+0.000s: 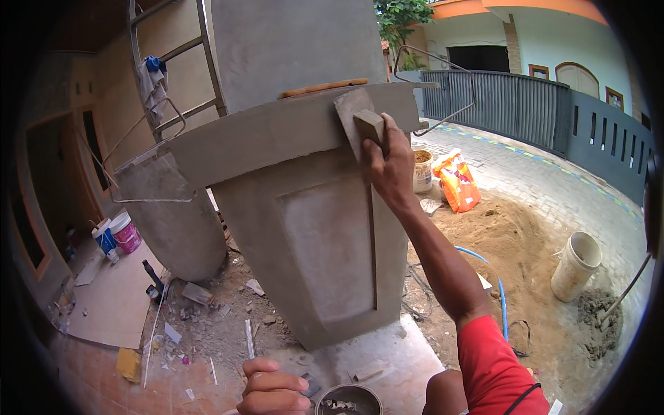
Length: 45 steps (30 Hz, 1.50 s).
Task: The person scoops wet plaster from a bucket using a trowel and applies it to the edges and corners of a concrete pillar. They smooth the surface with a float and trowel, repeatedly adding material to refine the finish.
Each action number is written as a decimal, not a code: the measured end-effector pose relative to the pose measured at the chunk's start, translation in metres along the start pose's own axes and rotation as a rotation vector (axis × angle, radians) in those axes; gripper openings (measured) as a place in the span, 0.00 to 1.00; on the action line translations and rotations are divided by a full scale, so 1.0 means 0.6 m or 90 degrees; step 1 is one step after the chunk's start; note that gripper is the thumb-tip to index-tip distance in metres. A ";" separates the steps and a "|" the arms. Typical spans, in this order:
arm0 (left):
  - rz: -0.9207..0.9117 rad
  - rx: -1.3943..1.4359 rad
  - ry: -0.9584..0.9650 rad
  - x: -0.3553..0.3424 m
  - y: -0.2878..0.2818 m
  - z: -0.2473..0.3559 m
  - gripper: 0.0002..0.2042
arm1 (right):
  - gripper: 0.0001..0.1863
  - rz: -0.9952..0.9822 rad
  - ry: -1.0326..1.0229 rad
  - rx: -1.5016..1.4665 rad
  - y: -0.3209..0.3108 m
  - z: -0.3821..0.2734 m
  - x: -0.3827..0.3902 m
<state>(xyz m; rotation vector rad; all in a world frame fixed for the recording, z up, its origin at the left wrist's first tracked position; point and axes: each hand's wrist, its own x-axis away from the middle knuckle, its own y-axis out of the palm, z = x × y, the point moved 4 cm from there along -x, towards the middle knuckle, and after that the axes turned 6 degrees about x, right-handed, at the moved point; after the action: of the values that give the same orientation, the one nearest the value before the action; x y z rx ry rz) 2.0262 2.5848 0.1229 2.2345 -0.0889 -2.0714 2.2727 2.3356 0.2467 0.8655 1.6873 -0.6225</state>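
My right hand (388, 160) grips the block handle of a grey, mortar-coated float (351, 111), its flat face against the right part of the cement ledge (263, 135) on a plastered pillar (325, 256) with a recessed panel. A wooden-topped tool (321, 87) lies along the ledge's top, and bent metal wire frames stand at both ends. At the bottom of the view, my left hand (273, 387) has its fingers curled; what they hold, if anything, is hidden. Beside it is a round bowl (349, 401) with some grey material in it.
A ladder (214, 69) with cloths stands behind at left, above paint pails (126, 232) and a board (104, 304). At right are a sand pile (501, 242), an orange sack (456, 187), buckets (581, 263), a blue hose and a grey gate (494, 111). Rubble litters the ground.
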 end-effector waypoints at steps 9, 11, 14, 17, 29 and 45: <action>0.121 -0.082 0.022 -0.012 0.027 0.020 0.09 | 0.29 -0.083 0.222 -0.453 -0.023 -0.035 0.034; 0.150 -0.082 -0.001 -0.007 0.021 0.021 0.09 | 0.27 0.021 0.251 -0.443 -0.056 0.030 -0.002; 0.100 -0.017 0.000 -0.010 0.009 0.019 0.07 | 0.25 0.071 0.258 -0.318 -0.075 0.089 -0.036; 0.070 0.024 -0.001 -0.018 0.002 0.020 0.06 | 0.26 0.081 0.234 -0.211 -0.056 0.082 -0.043; 0.274 -0.373 -0.155 -0.010 -0.041 0.030 0.08 | 0.27 -0.174 0.052 -0.298 0.157 -0.248 0.083; 0.357 -0.090 0.086 -0.018 -0.136 0.010 0.19 | 0.26 -0.196 0.064 -0.391 0.054 -0.236 0.033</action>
<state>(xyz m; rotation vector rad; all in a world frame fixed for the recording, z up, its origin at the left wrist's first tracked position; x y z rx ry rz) 2.0176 2.6670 0.1242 1.9634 -0.4809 -1.5755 2.2138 2.4680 0.2674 0.2021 1.9652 -0.2301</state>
